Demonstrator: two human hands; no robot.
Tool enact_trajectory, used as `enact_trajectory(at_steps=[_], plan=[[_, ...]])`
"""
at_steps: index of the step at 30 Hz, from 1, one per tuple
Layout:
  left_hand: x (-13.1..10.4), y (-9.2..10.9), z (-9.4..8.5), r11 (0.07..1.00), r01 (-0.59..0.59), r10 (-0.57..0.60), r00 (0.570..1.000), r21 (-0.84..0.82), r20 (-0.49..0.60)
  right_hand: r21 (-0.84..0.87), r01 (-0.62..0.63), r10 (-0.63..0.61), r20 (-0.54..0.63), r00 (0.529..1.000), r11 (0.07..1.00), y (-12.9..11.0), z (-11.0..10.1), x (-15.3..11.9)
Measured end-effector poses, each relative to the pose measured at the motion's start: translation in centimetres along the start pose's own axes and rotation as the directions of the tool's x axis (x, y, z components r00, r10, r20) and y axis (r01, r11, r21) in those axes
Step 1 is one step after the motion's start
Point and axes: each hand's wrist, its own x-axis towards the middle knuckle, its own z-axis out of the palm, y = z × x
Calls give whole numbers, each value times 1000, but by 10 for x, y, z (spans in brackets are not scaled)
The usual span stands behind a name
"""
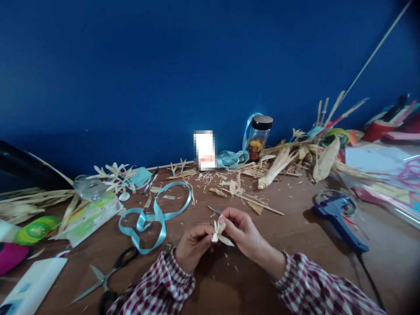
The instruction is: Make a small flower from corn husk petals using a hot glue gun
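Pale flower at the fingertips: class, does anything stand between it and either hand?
Nothing visible does. The left hand pinches the pale flower directly, and the right hand is close against it. A pointed metal tip shows just beyond, not between them.

A flower (218, 233) is being held over the table (295, 236), flanked by scissors (104, 278) on the left and a glue gun (343, 227) on the right. Behind, a jar (257, 146) is being flanked by ribbon (233, 159) on its left and husks (277, 168) on its right, and the table is being backed by a wall (164, 78).
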Motion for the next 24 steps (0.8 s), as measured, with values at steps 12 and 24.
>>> enact_trajectory(at_steps=[12,24], plan=[[4,6,4,997,39,-30,991,73,-132,-340,299,-321,-11,947,892,-7,-3,-6],[4,8,5,977,-29,69,980,210,-186,-108,122,-127,-45,991,987,-4,1,-6]])
